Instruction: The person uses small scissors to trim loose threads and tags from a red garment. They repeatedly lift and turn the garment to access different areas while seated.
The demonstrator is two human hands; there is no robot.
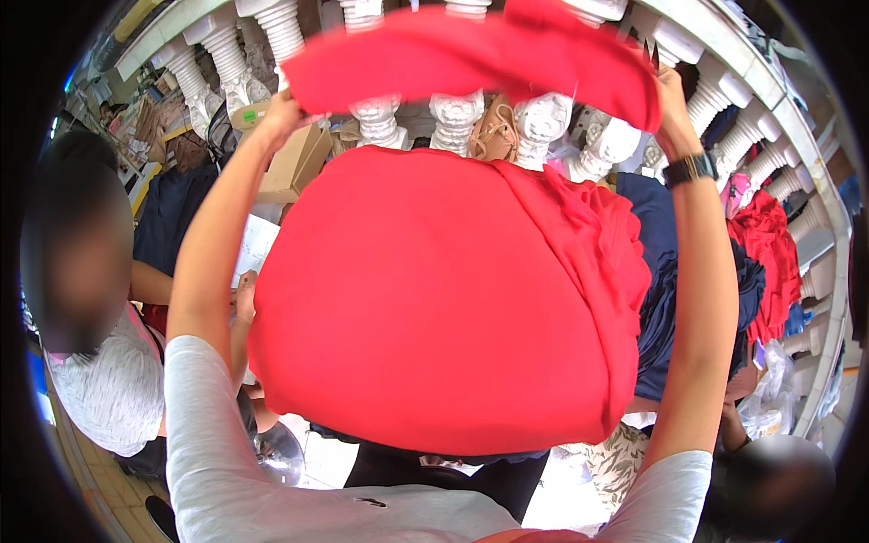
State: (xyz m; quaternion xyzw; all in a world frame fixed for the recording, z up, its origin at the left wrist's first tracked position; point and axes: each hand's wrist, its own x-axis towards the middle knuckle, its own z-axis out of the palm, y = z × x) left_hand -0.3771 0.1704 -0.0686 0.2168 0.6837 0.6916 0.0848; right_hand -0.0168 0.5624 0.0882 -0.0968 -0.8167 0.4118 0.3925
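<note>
A strip-like piece of red cloth (pixel 407 63) is stretched in the air between my hands, blurred by motion. Its left end is in the fingers of my left hand (pixel 282 118). My right hand (pixel 672 100) grips the other end; small dark pointed tips, perhaps of thread snips, stick up beside its fingers. Below the raised piece, a broad spread of red fabric (pixel 434 299) bulges in front of my body, smooth in the middle and bunched in folds along its right side. Whatever supports it is hidden. A dark watch (pixel 690 169) is on my right wrist.
White balusters (pixel 453 122) form a railing ahead. Dark blue cloth (pixel 661 299) and more red cloth (pixel 765 253) lie at the right. A cardboard box (pixel 294 163) stands at the left. One person (pixel 109 389) sits at the left, another (pixel 769 489) at the lower right.
</note>
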